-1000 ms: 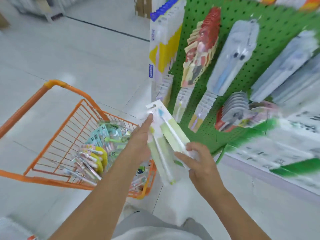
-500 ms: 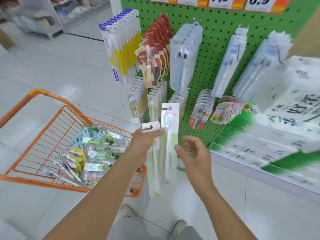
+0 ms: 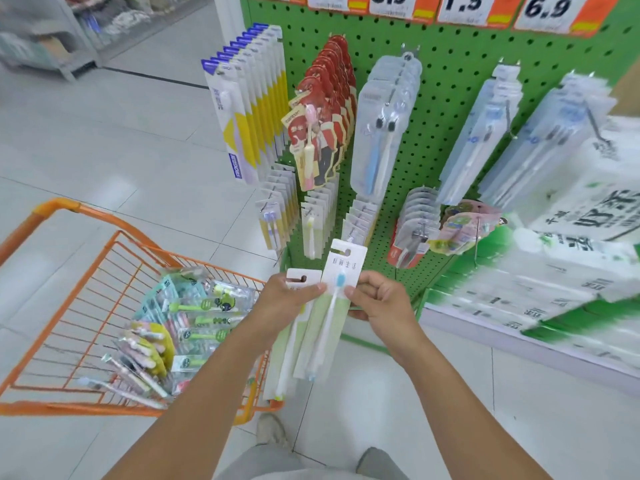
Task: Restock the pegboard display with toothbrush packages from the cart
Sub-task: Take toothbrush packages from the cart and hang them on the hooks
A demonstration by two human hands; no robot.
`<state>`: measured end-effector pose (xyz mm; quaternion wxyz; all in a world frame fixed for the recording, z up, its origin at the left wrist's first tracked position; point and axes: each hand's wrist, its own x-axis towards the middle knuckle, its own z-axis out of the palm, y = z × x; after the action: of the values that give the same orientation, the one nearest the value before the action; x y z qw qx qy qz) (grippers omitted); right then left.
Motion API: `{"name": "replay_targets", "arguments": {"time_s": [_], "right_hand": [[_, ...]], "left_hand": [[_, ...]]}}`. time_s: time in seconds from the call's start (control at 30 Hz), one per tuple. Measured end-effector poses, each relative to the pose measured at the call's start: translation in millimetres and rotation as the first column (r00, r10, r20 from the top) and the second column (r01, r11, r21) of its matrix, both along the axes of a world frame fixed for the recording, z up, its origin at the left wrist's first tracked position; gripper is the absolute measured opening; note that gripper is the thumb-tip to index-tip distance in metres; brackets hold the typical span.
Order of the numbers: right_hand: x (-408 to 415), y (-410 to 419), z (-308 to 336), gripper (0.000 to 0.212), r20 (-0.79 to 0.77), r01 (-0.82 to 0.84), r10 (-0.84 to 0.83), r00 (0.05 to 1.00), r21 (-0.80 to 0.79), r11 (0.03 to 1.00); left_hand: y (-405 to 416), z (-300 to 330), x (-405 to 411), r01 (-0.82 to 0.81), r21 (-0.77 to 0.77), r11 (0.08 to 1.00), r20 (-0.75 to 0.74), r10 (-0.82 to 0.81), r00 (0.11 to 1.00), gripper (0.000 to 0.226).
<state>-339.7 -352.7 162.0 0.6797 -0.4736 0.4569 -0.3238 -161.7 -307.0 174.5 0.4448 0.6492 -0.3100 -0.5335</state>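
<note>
My left hand (image 3: 282, 303) pinches the rear toothbrush package (image 3: 292, 341); my right hand (image 3: 379, 299), fingers curled, grips the front package (image 3: 332, 306) at its 3 o'clock edge, apparently to separate it for hanging. Cart (image 3: 74, 408) stock lies at 9 o'clock. The pegboard (image 3: 443, 98) stands at 12 o'clock, hang holes facing it.
</note>
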Motion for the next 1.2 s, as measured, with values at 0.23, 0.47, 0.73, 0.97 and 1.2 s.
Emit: {"name": "replay_targets", "arguments": {"time_s": [0.23, 0.47, 0.73, 0.97, 1.2], "right_hand": [[69.0, -40.1, -26.4, 0.019, -0.219, 0.058, -0.070, 0.973, -0.058, 0.997], [121.0, -97.5, -68.0, 0.037, -0.345, 0.140, -0.134, 0.929, -0.009, 0.990], [137.6, -151.3, -98.0, 0.025, -0.468, 0.178, -0.166, 0.868, -0.018, 0.984], [145.5, -173.1, -100.8, 0.020, -0.527, 0.178, -0.242, 0.815, -0.169, 0.969], [146.9, -151.6, -88.1, 0.029, -0.512, 0.269, -0.232, 0.827, -0.002, 0.963]], "left_hand": [[-17.8, -22.3, 63.4, -0.158, -0.016, 0.987, 0.038, 0.158, 0.987, 0.012], [-27.1, -34.7, 114.3, -0.146, 0.017, 0.989, -0.010, 0.146, 0.989, 0.015], [-27.1, -30.4, 113.7, -0.094, -0.011, 0.996, -0.023, 0.093, 0.995, 0.011], [-47.7, -35.0, 109.3, -0.081, 0.005, 0.997, 0.072, 0.080, 0.994, 0.024], [-81.5, -41.4, 94.5, -0.149, -0.025, 0.989, 0.072, 0.150, 0.986, 0.019]]}}
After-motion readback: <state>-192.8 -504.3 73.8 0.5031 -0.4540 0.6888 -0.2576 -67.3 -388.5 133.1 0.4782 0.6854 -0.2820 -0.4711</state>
